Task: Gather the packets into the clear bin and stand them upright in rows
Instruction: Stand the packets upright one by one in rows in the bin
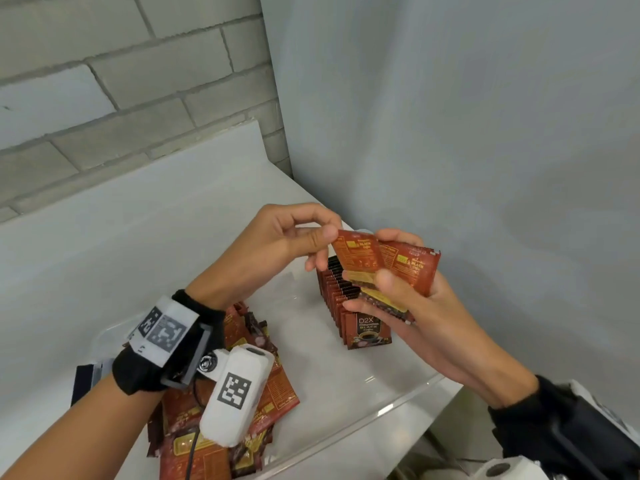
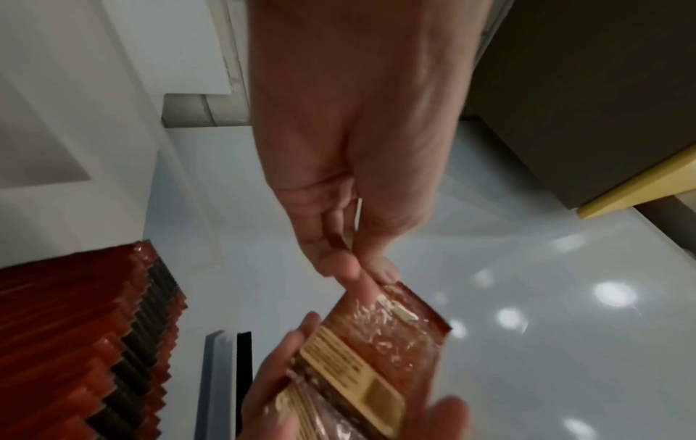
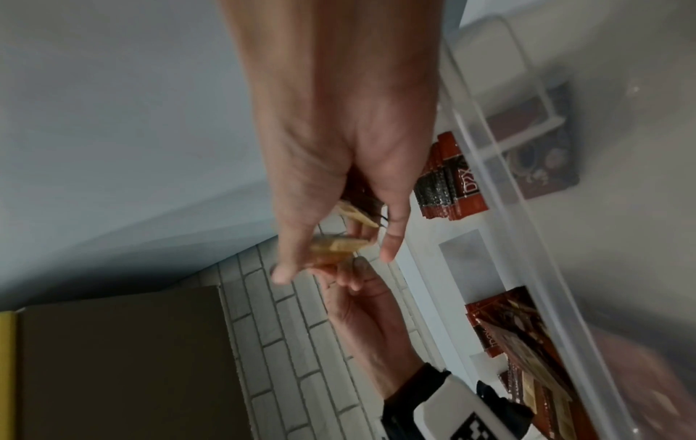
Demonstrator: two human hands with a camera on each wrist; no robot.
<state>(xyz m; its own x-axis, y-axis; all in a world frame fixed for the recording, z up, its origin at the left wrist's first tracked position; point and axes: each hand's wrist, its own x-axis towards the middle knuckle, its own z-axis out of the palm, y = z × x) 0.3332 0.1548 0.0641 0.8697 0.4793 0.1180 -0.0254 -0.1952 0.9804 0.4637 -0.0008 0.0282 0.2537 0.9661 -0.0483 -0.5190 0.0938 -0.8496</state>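
Both grips are busy above the clear plastic bin [image 1: 398,407]: the right hand [image 1: 412,306] is curled round a small fan of glossy red foil coffee packets [image 1: 412,268], thumb pressed across their fronts, while the left hand [image 1: 277,244] pinches the top corner of the frontmost red packet [image 1: 356,252] between thumb and forefinger. Beneath them, at the bin's far end, a neat upright row of red-and-black packets [image 1: 349,303] already stands, its nearest face reading D2X. A loose heap of red packets [image 1: 249,410] (partly hidden by the left wrist's camera) lies flat at the bin's near end, so much sorting seems left.

The foil looks slick, and the left-hand pinch catches only a corner; peeling that packet free could drag its neighbours out of the fan and drop them onto the row. The row itself appears to lean, unsupported at its near face, so a careless insertion might topple it domino-fashion.
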